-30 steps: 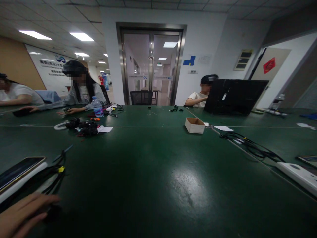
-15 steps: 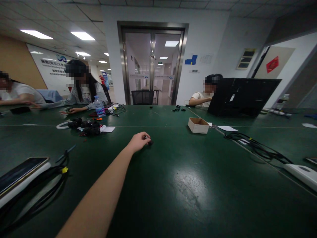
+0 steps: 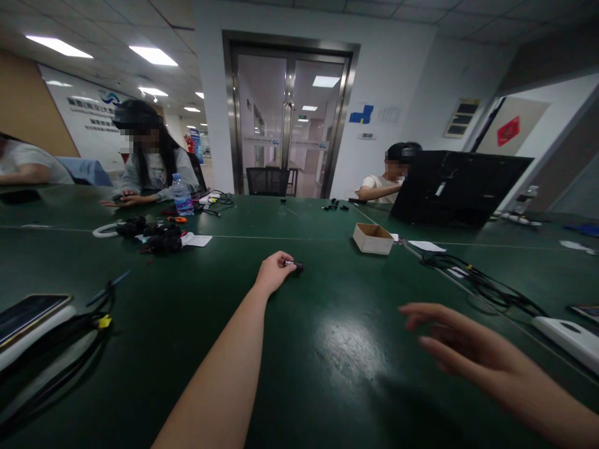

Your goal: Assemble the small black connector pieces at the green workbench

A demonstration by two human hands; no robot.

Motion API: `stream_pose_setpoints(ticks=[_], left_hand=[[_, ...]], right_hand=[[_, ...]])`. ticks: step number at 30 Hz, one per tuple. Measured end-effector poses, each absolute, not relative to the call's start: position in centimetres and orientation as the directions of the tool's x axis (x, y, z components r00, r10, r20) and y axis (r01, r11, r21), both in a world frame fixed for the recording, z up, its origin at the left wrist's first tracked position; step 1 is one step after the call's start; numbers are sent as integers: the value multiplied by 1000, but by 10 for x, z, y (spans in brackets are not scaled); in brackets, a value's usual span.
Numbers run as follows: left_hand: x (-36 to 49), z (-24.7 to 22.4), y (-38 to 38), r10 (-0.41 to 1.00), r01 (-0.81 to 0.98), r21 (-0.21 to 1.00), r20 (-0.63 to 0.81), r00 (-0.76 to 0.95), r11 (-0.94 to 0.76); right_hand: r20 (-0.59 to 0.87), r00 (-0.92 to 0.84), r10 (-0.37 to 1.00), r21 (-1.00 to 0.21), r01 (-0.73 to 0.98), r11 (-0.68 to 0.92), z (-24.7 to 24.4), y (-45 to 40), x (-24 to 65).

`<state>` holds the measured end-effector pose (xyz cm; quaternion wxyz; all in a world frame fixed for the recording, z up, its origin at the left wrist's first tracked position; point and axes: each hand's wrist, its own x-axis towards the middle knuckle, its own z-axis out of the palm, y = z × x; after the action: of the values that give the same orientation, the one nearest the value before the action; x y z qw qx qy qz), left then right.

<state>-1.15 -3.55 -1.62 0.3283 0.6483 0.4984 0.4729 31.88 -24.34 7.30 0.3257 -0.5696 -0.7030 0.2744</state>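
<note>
My left hand [image 3: 275, 272] reaches out over the green table, fingers closed on a small dark object [image 3: 298, 267]. A pale or shiny bit shows on it beside my fingertips; its kind is too small to make out. On the right, my right hand [image 3: 461, 346] hovers above the tabletop, slightly blurred, fingers apart and holding nothing. Beyond the two hands stands a small open-topped box [image 3: 373, 243] with pale outer walls and a brown inside.
A phone [image 3: 32, 315] and looped cables [image 3: 100, 340] lie at left. Black gear [image 3: 161, 237] and a water bottle [image 3: 182, 198] stand farther back. More cables [image 3: 482, 280] and a white power strip [image 3: 568, 337] are at right, before a black monitor [image 3: 458, 187]. Several people sit around.
My left hand has moved slightly right with the small dark object, more of which now shows. My right hand has come into view from the right. The view has shifted a little.
</note>
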Motion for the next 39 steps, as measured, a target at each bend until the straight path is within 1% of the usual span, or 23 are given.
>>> stream_pose_setpoints(ticks=[1, 2, 3, 4, 5, 7, 8, 10, 11, 13, 15, 16, 20, 22, 24, 26, 30, 35, 39], left_hand=[[-12, -17, -35, 958, 300, 910, 284, 47, -285], [-12, -17, -34, 958, 264, 922, 283, 34, -282], [-12, -17, -33, 958, 232, 931, 286, 21, -283], [-12, -17, -32, 957, 206, 936, 291, 9, -286], [-12, -16, -31, 955, 188, 938, 295, -2, -290], [-12, -15, -29, 957, 153, 947, 288, -27, -281], [-12, -14, -28, 960, 131, 954, 275, -40, -268], [-13, -12, -27, 969, 79, 969, 240, -59, -235], [-13, -11, -26, 972, 55, 973, 226, -61, -223], [-14, -12, -25, 973, 36, 975, 221, -63, -219], [-15, -14, -24, 970, 49, 972, 232, -74, -229], [-15, -16, -23, 968, 60, 971, 237, -79, -233], [-13, -19, -17, 965, 84, 970, 236, -111, -228], [-11, -17, -13, 976, 76, 982, 178, -124, -170], [-8, -13, -10, 990, 56, 996, 78, -116, -71], [-7, -10, -8, 994, 47, 999, 26, -103, -21], [-7, -10, -11, 990, 78, 992, 102, -94, -95], [-11, -11, -16, 992, 91, 990, 116, -40, -112], [-13, -11, -18, 989, 126, 982, 143, -32, -138]], right_hand=[[51, -223, 973, -818, 549, 169, 67, -222, 297], [-4, -290, 957, -870, 472, 139, 60, -199, 274], [-34, -332, 943, -914, 393, 106, 50, -174, 253], [-33, -331, 943, -949, 306, 74, 40, -148, 232], [-6, -268, 964, -974, 221, 55, 31, -123, 214], [-9, -171, 985, -996, 90, 6, 15, -80, 183], [3, -113, 994, -999, 47, 8, 10, -63, 170], [0, -75, 997, -1000, -7, -1, 4, -39, 148], [7, -64, 998, -1000, -21, 6, 3, -32, 138], [26, -50, 998, -1000, 3, 26, 2, -25, 123], [41, -46, 998, -999, 23, 42, 1, -22, 116], [41, -57, 998, -999, 4, 42, -1, -22, 116], [55, -152, 987, -978, -209, 22, -8, -21, 126], [75, -152, 986, -964, -263, 33, -11, -19, 130], [82, -109, 991, -961, -273, 50, -12, -16, 131], [86, -80, 993, -959, -278, 60, -13, -13, 131], [117, -58, 991, -942, -323, 92, -14, -8, 131], [176, -38, 984, -928, -340, 153, -13, -10, 135], [136, -71, 988, -909, -406, 96, -9, -16, 136]])
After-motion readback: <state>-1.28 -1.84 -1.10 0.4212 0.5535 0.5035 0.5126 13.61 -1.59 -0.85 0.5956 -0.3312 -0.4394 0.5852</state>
